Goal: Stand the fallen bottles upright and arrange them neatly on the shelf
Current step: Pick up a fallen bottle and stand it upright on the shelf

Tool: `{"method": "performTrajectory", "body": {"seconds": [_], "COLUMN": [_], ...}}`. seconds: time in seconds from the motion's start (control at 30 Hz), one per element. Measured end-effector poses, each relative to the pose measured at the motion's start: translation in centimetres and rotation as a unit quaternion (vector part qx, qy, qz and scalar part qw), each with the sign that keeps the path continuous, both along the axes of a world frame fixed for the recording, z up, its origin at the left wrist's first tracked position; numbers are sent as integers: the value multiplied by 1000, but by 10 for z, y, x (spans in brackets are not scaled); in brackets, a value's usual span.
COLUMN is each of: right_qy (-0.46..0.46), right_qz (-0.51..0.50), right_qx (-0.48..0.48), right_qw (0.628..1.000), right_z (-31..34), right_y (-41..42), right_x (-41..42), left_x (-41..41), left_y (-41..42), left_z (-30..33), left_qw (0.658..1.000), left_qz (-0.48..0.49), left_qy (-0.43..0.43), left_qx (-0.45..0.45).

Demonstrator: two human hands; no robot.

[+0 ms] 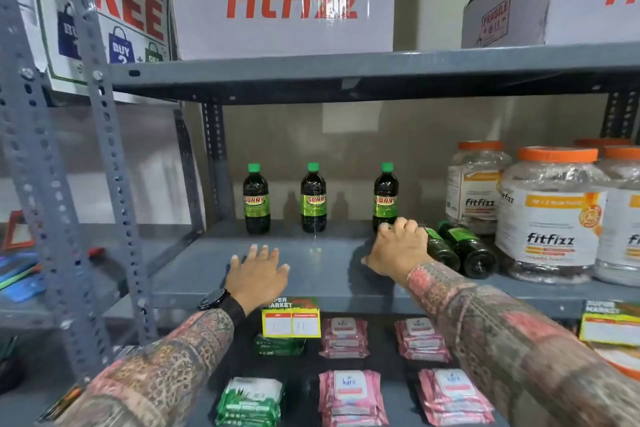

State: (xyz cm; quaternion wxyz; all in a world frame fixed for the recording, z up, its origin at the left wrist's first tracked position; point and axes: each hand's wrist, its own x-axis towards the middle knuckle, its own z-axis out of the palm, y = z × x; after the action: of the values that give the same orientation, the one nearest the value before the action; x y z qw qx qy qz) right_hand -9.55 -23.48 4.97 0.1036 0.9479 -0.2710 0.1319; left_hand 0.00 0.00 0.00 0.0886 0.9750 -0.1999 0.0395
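Note:
Three dark Sunny bottles with green caps stand upright at the back of the grey shelf (322,274): a left bottle (256,201), a middle bottle (313,199) and a right bottle (385,199). Two more lie on their sides to the right, a near fallen bottle (441,250) and a far fallen bottle (467,248), touching each other. My right hand (398,246) wraps over the neck end of the near fallen bottle. My left hand (258,272) hovers flat over the shelf, fingers spread, holding nothing.
Large Fitfizz jars with orange lids (550,211) crowd the shelf's right side, just behind the fallen bottles. White Fitfizz boxes (284,0) sit on the shelf above. Wipe packs (344,336) and a price tag (291,317) are below. A slotted upright (104,156) stands left.

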Motion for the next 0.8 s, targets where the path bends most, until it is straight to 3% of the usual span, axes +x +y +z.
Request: {"method": "performTrajectory", "body": {"seconds": [0.07,0.27,0.37,0.6,0.8], "right_qy": [9,-31,-62,-40,-20], "right_qz": [-27,-27,18,181,210], "right_qx": [-9,57,99,136,173], "right_qw": [1000,998,993,973,962], "right_z": [1,2,-2,-11,-12], "right_y": [1,1,9,73,124], "right_x": [3,15,23,63,109], "left_x": [3,22,32,52,54], "left_y": [3,26,49,88,88], "left_z": [-1,-12,-13,-8,-11], "left_qw": [999,999,998,996,996], "left_qz": [-2,-8,20,62,81], "left_qy": [46,51,54,62,45], "left_qx": [7,8,9,4,9]}}
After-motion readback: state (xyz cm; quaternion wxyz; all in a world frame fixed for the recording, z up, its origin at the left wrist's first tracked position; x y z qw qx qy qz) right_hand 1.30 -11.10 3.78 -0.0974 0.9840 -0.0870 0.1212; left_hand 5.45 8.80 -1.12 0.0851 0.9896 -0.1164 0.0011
